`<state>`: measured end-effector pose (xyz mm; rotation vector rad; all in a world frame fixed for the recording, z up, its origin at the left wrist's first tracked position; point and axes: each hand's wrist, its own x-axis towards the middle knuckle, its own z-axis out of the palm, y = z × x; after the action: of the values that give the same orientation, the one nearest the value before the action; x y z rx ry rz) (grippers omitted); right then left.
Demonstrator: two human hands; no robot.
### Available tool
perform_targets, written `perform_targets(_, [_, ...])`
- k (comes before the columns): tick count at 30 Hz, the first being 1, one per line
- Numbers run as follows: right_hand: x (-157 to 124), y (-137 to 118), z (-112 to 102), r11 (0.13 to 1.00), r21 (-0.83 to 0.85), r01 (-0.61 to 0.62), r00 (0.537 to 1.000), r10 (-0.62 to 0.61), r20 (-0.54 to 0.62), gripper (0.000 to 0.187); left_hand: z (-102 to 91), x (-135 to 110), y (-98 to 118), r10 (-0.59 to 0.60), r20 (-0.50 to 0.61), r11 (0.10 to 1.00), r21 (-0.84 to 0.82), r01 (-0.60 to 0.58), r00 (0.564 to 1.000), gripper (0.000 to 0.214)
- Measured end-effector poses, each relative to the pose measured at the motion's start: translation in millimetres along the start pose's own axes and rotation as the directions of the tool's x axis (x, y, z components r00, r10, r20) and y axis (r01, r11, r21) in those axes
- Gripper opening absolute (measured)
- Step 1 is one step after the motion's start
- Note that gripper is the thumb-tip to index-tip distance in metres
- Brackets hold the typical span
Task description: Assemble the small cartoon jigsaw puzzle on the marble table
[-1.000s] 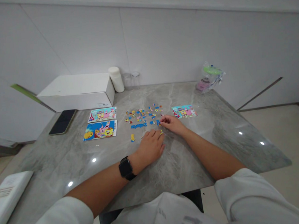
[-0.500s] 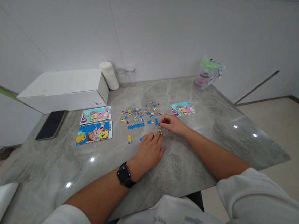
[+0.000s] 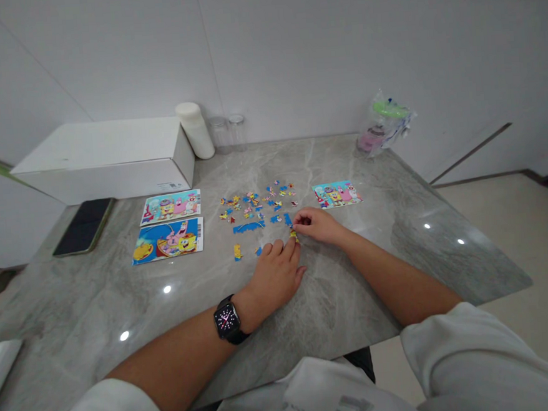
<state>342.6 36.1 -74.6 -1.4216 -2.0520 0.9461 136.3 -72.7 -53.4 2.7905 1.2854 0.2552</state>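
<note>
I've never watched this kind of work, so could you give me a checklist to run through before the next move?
1. Left hand palm down, fingertips beside a small yellow piece: ok.
2. Right hand firmly gripping a piece: cannot tell; its fingers hide the contact.
3. Blue strip uncovered by either hand: ok.
4. All puzzle pieces joined: not ok; many lie scattered beyond the hands.
5. Right-hand picture card in plain view: ok.
6. Phone well away from both hands: ok.
</note>
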Motion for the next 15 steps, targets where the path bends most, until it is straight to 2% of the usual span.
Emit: perform_targets(15, [1.2,-5.7,2.6,0.988,-0.140,0.063,0.996,-0.072,-0.060,0.003,2.6,-0.6,-1.1,-0.001,-0.002,1.000,0.023,0.001,1.000,0.055])
